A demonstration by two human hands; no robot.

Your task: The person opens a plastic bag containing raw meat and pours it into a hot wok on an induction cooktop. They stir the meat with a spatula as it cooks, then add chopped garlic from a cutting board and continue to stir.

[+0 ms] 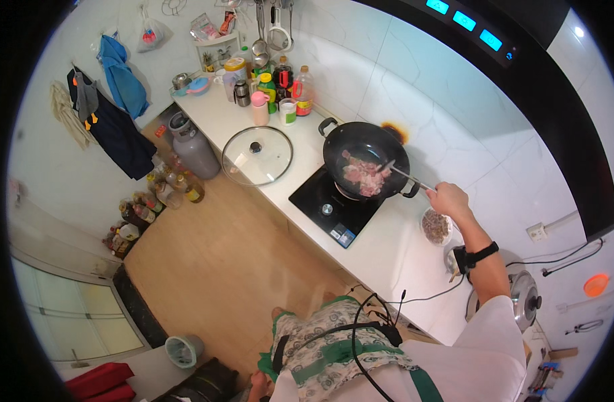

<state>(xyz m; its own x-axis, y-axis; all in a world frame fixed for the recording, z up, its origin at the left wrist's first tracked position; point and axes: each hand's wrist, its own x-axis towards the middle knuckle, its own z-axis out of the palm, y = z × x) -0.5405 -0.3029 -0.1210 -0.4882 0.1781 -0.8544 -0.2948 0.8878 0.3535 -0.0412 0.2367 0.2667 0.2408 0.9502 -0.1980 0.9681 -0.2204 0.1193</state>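
My right hand (449, 199) grips the handle of a metal spatula (412, 178), its blade among pieces of raw-looking pinkish meat (365, 173). The meat lies in a black two-handled wok (337, 138), which stands on a black glass cooktop (312, 198). Just below my right hand is a white bowl (436, 227) of brownish-grey food too small to name. My left hand (259, 384) hangs low by my side at the bottom edge, partly cut off and away from the counter. Whether its fingers hold anything cannot be made out.
A glass lid (256, 156) overhangs the white counter's front edge. Behind it stand a pink bottle (260, 108) and several oil and sauce bottles (303, 90). Black cables (355, 336) hang at my apron. The range hood (553, 100) juts overhead; a gas cylinder (194, 148) stands on the floor.
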